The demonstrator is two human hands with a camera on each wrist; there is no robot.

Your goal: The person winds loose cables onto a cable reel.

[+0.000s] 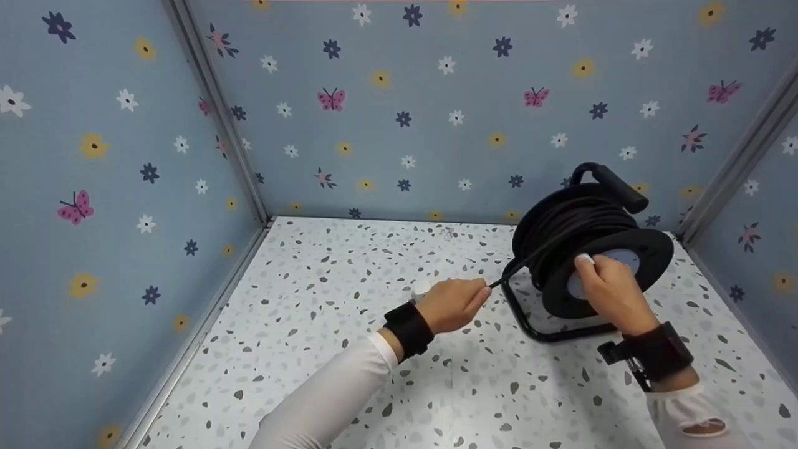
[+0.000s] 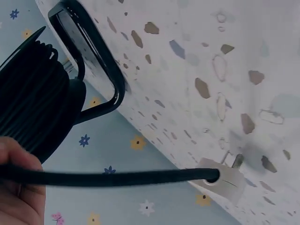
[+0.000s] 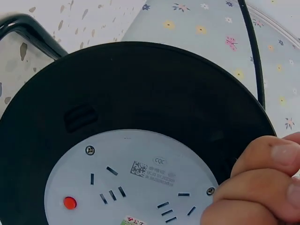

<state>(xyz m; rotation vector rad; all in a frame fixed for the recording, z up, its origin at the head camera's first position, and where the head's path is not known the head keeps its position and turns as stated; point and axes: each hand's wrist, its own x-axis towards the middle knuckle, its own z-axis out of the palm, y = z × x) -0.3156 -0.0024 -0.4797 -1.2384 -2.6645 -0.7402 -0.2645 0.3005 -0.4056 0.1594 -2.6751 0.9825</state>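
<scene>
A black cable reel (image 1: 592, 243) stands on the right of the speckled surface, wound with black cable. My left hand (image 1: 454, 304) grips the cable's loose end (image 2: 117, 179), which leads from the reel's lower left. Past that hand the cable ends in a white plug (image 2: 219, 180) with metal pins, mostly hidden behind the hand in the head view. At the reel's near side my right hand (image 1: 614, 292) has its fingers curled round a small white knob (image 1: 585, 257), mostly covered. The reel's grey socket panel (image 3: 126, 164) has slots and a red button.
The reel rests on a black tube frame (image 1: 548, 338) and has a carrying handle (image 1: 617, 187) on top. Flowered blue walls (image 1: 399, 125) with metal edge strips enclose the speckled white surface (image 1: 324, 280) on the left, back and right.
</scene>
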